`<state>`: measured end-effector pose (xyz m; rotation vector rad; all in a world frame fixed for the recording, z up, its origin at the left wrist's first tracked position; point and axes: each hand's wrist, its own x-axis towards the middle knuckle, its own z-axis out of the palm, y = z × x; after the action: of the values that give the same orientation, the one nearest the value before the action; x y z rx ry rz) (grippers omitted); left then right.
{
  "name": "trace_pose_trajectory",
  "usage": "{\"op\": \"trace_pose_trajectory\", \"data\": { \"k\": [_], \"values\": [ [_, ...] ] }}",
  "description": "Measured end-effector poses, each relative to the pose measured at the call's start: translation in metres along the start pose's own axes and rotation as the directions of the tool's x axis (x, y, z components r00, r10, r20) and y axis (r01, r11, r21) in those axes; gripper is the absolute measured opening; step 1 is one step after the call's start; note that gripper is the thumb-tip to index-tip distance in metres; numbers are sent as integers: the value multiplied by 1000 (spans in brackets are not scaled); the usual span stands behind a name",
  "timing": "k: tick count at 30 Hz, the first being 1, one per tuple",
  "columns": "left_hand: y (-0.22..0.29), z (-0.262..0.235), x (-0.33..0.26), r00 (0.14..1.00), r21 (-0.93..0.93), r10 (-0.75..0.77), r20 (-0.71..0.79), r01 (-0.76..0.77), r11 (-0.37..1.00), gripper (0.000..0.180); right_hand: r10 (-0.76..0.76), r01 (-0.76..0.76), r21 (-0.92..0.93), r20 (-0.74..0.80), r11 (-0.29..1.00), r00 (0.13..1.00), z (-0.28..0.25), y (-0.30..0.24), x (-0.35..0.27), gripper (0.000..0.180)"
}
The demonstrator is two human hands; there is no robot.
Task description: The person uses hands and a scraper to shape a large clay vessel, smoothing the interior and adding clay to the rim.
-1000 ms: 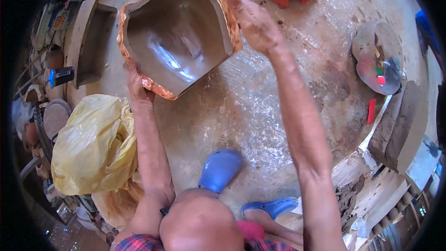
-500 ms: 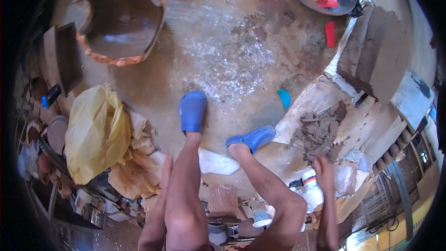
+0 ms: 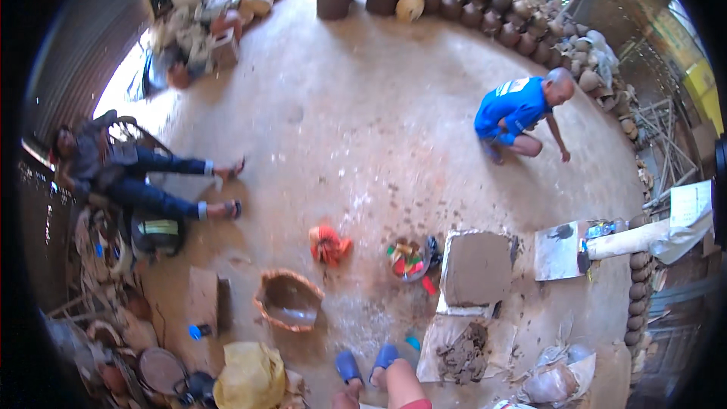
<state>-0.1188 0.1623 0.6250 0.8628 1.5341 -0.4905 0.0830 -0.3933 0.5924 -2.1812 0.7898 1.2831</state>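
Since both hands are out of view, we cannot tell their state. We log the pot (image 3: 291,301) ahead-left of the blue shoes (image 3: 348,366), presumably for easy reach; clay scraps (image 3: 463,356) lie right of them.

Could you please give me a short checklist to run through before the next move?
1. Pot resting on the floor: ok.
2. Cloth apart from the pot: ok.
3. Blue clogs clear of the pot: ok.
4. Crouching person well away from the pot: ok.
5. Both hands in sight: not ok, neither shows.
6. Pot free of fine cracks: cannot tell, too small here.
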Motion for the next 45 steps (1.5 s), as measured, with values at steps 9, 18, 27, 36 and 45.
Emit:
{"op": "trace_pose_trajectory", "data": {
  "k": [9,18,27,36,45],
  "values": [
    [312,121,-77,897,-59,422,131,-417,907,39,-77,76,34,14,997,997,-99,-170,-4,33],
    [587,280,-216,804,150,515,297,-572,806,34,-278,310,286,-146,907,949,-321,-468,19,35],
    [969,515,-481,-401,-448,203,894,-818,361,27,-398,468,194,-312,862,863,-477,-755,133,39],
    [1247,738,-594,-842,-617,-294,453,-534,578,20,-52,114,354,-178,928,983,-545,-883,176,32],
    [1501,914,-569,-861,-937,371,349,-311,160,19,-205,228,169,-144,959,968,-740,-1042,295,31]
  ]
}}
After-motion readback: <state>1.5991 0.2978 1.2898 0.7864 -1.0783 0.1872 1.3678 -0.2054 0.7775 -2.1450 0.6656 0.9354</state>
